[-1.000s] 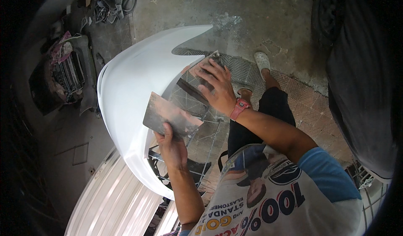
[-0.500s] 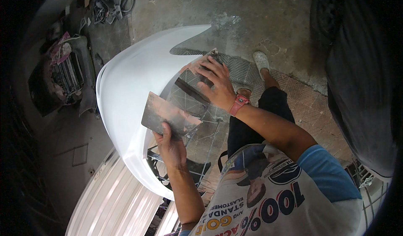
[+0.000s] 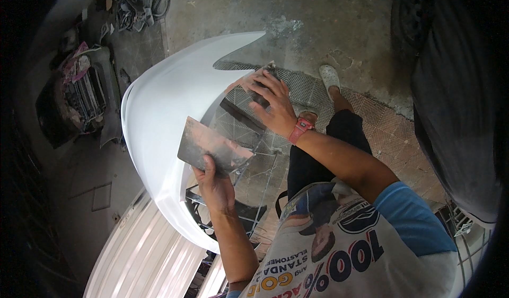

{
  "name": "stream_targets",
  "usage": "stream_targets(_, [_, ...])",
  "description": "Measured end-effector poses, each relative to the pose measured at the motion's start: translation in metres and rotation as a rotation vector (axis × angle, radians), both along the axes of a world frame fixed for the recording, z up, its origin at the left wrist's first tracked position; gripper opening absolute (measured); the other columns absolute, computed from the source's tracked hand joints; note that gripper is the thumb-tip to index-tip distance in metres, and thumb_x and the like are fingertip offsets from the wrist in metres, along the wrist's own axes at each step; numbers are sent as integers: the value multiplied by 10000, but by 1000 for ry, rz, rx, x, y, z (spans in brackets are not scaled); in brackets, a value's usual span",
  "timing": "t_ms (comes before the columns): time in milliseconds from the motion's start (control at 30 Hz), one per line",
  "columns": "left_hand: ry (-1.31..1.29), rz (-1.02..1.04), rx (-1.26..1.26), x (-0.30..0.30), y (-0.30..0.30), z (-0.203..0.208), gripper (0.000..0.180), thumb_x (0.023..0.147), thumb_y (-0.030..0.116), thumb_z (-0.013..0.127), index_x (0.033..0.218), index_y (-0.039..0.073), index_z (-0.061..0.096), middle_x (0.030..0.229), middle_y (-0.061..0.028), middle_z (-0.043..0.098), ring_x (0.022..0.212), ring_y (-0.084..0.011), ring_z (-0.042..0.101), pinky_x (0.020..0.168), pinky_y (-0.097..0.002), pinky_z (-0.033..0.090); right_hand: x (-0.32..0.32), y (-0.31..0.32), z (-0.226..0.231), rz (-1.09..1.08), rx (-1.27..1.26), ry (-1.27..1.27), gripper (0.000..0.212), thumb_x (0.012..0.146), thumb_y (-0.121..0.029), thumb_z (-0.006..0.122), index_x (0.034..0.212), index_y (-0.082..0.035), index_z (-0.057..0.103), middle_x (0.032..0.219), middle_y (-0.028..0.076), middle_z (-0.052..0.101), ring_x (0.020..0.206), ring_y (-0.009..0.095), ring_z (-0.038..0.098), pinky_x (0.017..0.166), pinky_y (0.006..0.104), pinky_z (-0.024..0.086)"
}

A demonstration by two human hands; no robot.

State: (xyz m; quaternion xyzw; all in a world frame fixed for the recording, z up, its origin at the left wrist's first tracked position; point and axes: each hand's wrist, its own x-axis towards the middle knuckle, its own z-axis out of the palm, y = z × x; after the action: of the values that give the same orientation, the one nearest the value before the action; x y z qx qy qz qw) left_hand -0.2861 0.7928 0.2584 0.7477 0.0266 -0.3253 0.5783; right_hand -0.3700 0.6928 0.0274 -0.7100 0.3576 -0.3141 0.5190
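Observation:
My left hand [image 3: 214, 186] grips a flat rectangular plate [image 3: 209, 144] by its near edge, thumb on top. Its grey, dusty face carries pinkish smears. Farther right, the fingers of my right hand [image 3: 273, 107] curl over a flat, dark grey piece [image 3: 271, 68] with a pinkish edge; its exact kind is mostly hidden by the hand. This piece lies over the inner edge of a large, curved white car bumper [image 3: 164, 102]. The plate in the left hand overlaps the bumper in view; I cannot tell whether they touch.
White ribbed sheeting [image 3: 143, 245] lies beyond the bumper at lower left. Dismantled car parts [image 3: 85, 96] sit at the far left, more parts [image 3: 135, 9] at the top. A dark draped cover [image 3: 456, 117] hangs on the right. Patterned tiles [image 3: 392, 128] meet bare concrete [image 3: 238, 11].
Both hands and the pieces they hold stay almost in place. The left-hand plate has shifted very slightly; the bumper looks the same.

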Motion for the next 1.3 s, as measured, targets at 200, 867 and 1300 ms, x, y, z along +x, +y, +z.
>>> stream_targets(200, [50, 13, -25, 0, 0, 4, 490, 1097, 241, 653, 1531, 87, 485, 1471, -91, 625, 1363, -239, 585, 1197, -440, 421, 5, 0, 2, -31, 65, -44, 547, 967, -261, 760, 1488, -249, 595, 1598, 33, 499, 1581, 314, 353, 1243, 635, 209])
stream_targets(867, [11, 12, -11, 3, 4, -3, 527, 1111, 251, 612, 1578, 87, 429, 1465, -124, 628, 1308, -269, 651, 1052, -434, 557, 6, 6, 24, -9, 35, -61, 537, 954, -278, 778, 1467, -270, 618, 1602, 11, 490, 1598, 305, 313, 1256, 668, 143])
stream_targets(1300, [38, 8, -10, 4, 4, -1, 540, 1100, 258, 638, 1568, 89, 427, 1470, -113, 613, 1335, -267, 614, 1100, -441, 501, 10, 8, 44, -97, 133, -79, 504, 971, -188, 736, 1460, -155, 617, 1534, 100, 540, 1523, 353, 421, 1248, 590, 276])
